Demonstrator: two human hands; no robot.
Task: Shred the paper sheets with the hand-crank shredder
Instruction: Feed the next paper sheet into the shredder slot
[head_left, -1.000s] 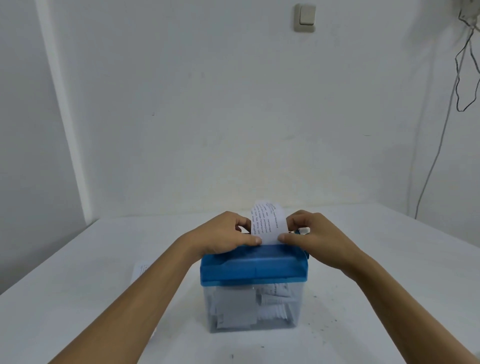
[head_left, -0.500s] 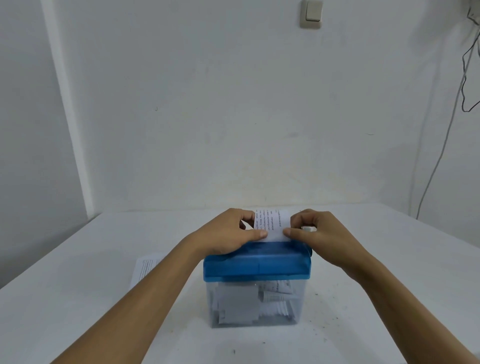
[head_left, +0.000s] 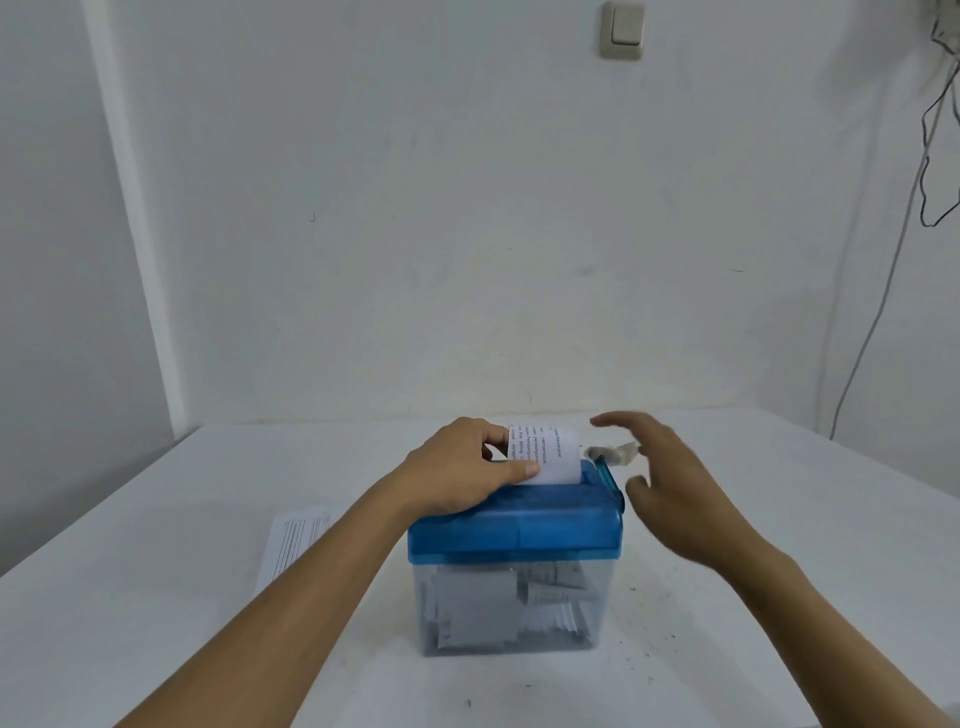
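A small shredder with a blue lid (head_left: 519, 525) and a clear bin (head_left: 514, 608) holding paper pieces stands on the white table. A printed paper sheet (head_left: 550, 457) sticks up out of the slot in the lid. My left hand (head_left: 467, 473) pinches the sheet's left edge and rests on the lid. My right hand (head_left: 670, 483) hovers open to the right of the lid, fingers spread, close to the clear crank handle (head_left: 615, 453) at the lid's far right corner, holding nothing.
More printed sheets (head_left: 293, 540) lie flat on the table (head_left: 156, 519) left of the shredder, partly behind my left forearm. A white wall stands behind, with a light switch (head_left: 622, 30) and hanging cables (head_left: 935, 130) at the right.
My right hand has let go of the paper and moved right toward the crank. The sheet sits lower in the slot than a second ago. My left hand keeps its hold.
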